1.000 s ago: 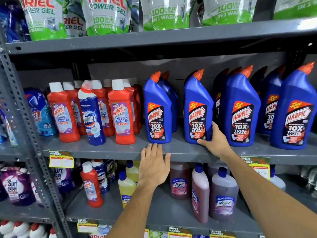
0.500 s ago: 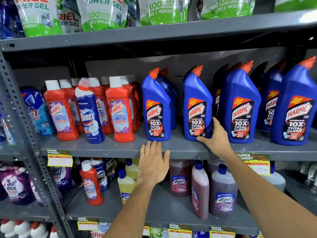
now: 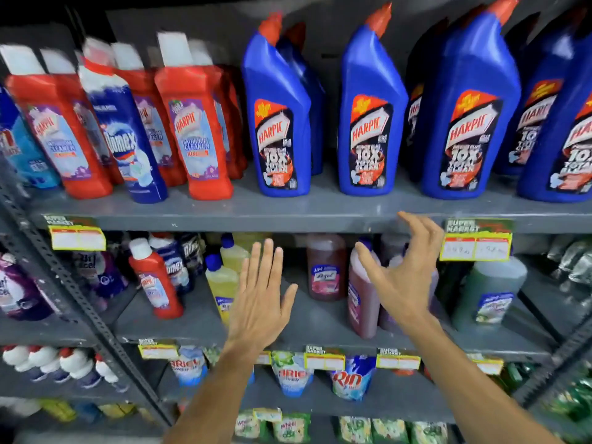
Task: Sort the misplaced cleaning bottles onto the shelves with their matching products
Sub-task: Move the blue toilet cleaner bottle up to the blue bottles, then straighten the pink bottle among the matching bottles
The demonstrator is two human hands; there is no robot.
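A dark blue Domex bottle (image 3: 128, 145) stands among the red Harpic bathroom cleaner bottles (image 3: 195, 133) on the upper grey shelf (image 3: 288, 213). To their right stand several blue Harpic bottles (image 3: 371, 123). On the shelf below, a lone red Harpic bottle (image 3: 157, 280) stands beside Domex bottles (image 3: 174, 264). My left hand (image 3: 261, 299) is flat and open in front of the lower shelf, holding nothing. My right hand (image 3: 403, 277) is open with curled fingers just below the upper shelf's edge, in front of maroon Lizol bottles (image 3: 362, 293).
Yellow bottles (image 3: 221, 283) and a green bottle (image 3: 490, 293) share the lower shelf. Detergent pouches (image 3: 349, 379) hang under it. A slotted steel upright (image 3: 73, 290) runs diagonally at left. Price tags (image 3: 475, 248) are clipped to the shelf edges.
My right hand has let go of the blue Harpic bottle and dropped below the upper shelf's edge. The view has tilted downward and moved closer; the left hand sits lower against the shelves.
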